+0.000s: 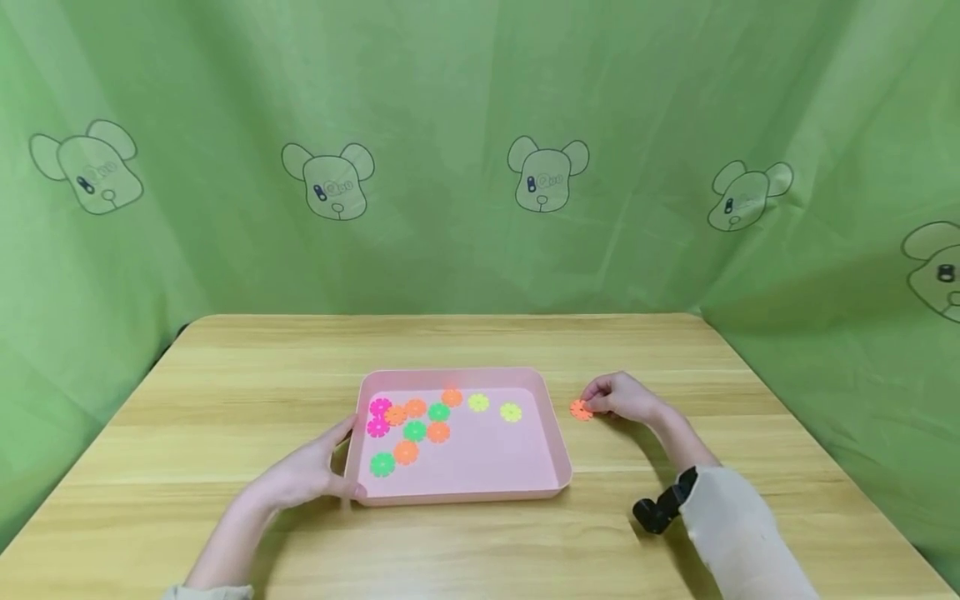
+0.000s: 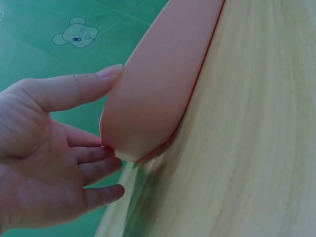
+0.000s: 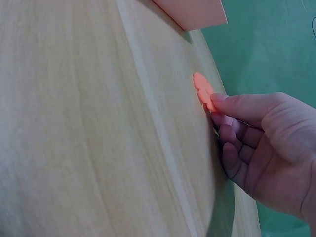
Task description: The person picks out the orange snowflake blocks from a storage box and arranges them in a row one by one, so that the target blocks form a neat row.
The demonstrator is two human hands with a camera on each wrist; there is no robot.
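Note:
A pink tray (image 1: 495, 457) sits mid-table with several flower-shaped interlocking discs lying in its left and far parts: pink (image 1: 378, 427), orange (image 1: 406, 452), green (image 1: 382, 464) and yellow (image 1: 511, 412). My left hand (image 1: 303, 475) touches the tray's left end, thumb and fingers spread and fairly straight; its thumb tip meets the rim in the left wrist view. To the right of the tray, my right hand (image 1: 628, 398) pinches an orange interlocking disc (image 3: 201, 88) by its edge between thumb and index finger. That disc is tilted, close over the tabletop, and the other fingers curl beneath.
The wooden table (image 1: 480, 550) carries the tray. Green curtain (image 1: 450, 267) with bear-head drawings hangs behind and along both sides. A black wrist device (image 1: 657, 510) is strapped at the right sleeve.

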